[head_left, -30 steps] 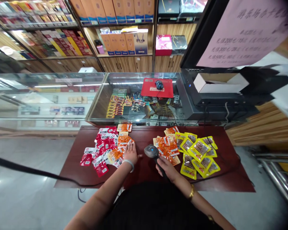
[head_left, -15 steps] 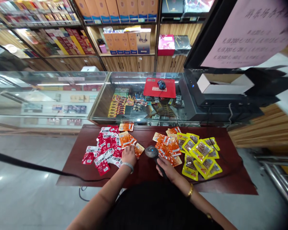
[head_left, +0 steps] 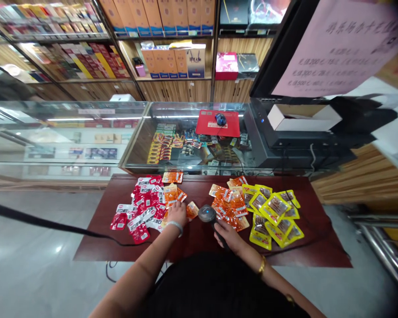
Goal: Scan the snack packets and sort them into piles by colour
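The left hand (head_left: 177,214) sits at the inner edge of the mixed red and orange pile, and its fingers are closed on an orange packet (head_left: 192,209) which now pokes out to the right of the hand, toward the scanner. A second ago that hand lay flat and spread on the pile with no packet separated; half a second ago it had curled and the packet first showed beside it, so one packet has been drawn clear of the heap and brought nearer the reader. The right hand (head_left: 226,233) stays wrapped around the handle of the barcode scanner (head_left: 207,213), fingers clamped on it, and the scanner head with its blue light has edged left, now just beside the packet, though I cannot tell whether they touch. Judging by that, this packet looks set up for a read. On the dark red bench (head_left: 199,251), red packets (head_left: 142,207) lie to the left, more orange packets (head_left: 230,205) and yellow packets (head_left: 275,216) to the right, well apart from the left hand.
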